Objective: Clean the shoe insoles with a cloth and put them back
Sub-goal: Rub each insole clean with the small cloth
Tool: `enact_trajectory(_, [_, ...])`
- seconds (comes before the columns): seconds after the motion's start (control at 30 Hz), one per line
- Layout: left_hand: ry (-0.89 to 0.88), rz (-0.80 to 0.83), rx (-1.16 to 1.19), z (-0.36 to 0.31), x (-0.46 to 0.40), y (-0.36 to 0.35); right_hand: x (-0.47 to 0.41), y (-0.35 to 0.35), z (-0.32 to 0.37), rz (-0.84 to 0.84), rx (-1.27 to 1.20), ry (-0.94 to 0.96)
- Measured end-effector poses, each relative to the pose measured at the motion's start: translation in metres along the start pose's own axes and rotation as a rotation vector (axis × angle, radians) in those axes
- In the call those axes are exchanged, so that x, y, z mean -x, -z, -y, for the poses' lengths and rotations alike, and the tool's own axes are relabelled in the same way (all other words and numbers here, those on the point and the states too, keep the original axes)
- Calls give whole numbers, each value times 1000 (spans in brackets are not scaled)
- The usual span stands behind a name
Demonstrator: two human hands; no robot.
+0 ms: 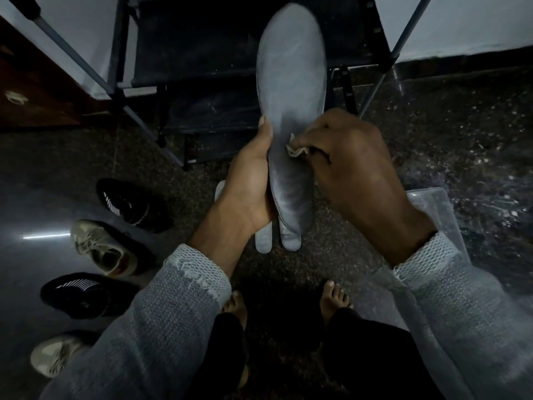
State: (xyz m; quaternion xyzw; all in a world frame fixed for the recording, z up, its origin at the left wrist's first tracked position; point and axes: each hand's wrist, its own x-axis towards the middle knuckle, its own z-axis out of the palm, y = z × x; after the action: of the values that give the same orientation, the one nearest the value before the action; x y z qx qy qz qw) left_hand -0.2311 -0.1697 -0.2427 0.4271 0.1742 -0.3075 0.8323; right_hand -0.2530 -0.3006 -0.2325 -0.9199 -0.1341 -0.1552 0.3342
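A long grey insole [291, 82] stands upright in front of me, toe end up. My left hand [248, 180] grips its lower left edge, thumb along the side. My right hand [354, 166] pinches a small pale cloth [297, 148] and presses it against the insole's middle. Two more pale insoles [290, 241] lie on the floor just below the held one, partly hidden by my hands. On the floor at the left stand two black shoes [129, 203] and two beige sneakers [103, 249], set alternately in a row.
A dark metal-framed shoe rack [202, 53] stands straight ahead against the wall. A clear plastic box [432, 206] sits on the floor under my right forearm. A wooden cabinet [31, 85] is at the far left. My bare feet [336, 295] rest on the speckled floor.
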Motion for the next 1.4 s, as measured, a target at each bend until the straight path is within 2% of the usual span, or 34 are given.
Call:
enact_trajectory(0.13, [-2, 18, 70, 6, -3, 2, -2, -5, 13, 8, 24, 58])
enact_trajectory(0.3, [0, 21, 100, -1, -3, 6, -1, -2, 14, 170, -77, 102])
enact_trajectory(0.47, [-6, 40, 108, 2, -4, 0, 0, 1, 4, -17, 5, -3])
enact_trajectory(0.53, [3, 44, 98, 5, -5, 2, -1, -1, 7, -32, 27, -2])
enact_trajectory(0.67, [4, 4, 79, 5, -5, 7, -8, -10, 21, 22, -22, 226])
enact_trajectory(0.7, [1, -1, 72, 3, -5, 8, -7, -8, 20, 93, -46, 246])
enact_trajectory(0.77, [1, 4, 66, -1, -3, 6, -5, 0, 16, 201, -48, 106])
enact_trajectory(0.83, [-9, 5, 58, -2, -3, 3, -2, 3, 5, 142, -9, 10])
enact_trajectory(0.93, [-27, -16, 41, 2, -4, -1, 1, 2, 5, 13, 54, 12])
enact_trajectory(1.03, [-28, -2, 31, 7, -4, 2, -1, -2, 11, -36, 77, 5])
enact_trajectory(1.17, [-31, -36, -3, 2, 0, 4, -10, -9, 21, 65, 9, 276])
enact_trajectory(1.2, [-28, -36, -15, 0, 2, 4, -10, -9, 19, 119, -18, 225])
enact_trajectory(1.27, [-32, -52, -28, -3, 4, 2, -3, -3, 14, 190, -35, 4])
enact_trajectory(1.33, [-40, -89, -49, -5, 5, -1, 5, 2, 8, 167, -116, -87])
enact_trajectory(1.4, [-47, -115, -96, -7, 6, -5, 3, 5, 8, 100, -301, -224])
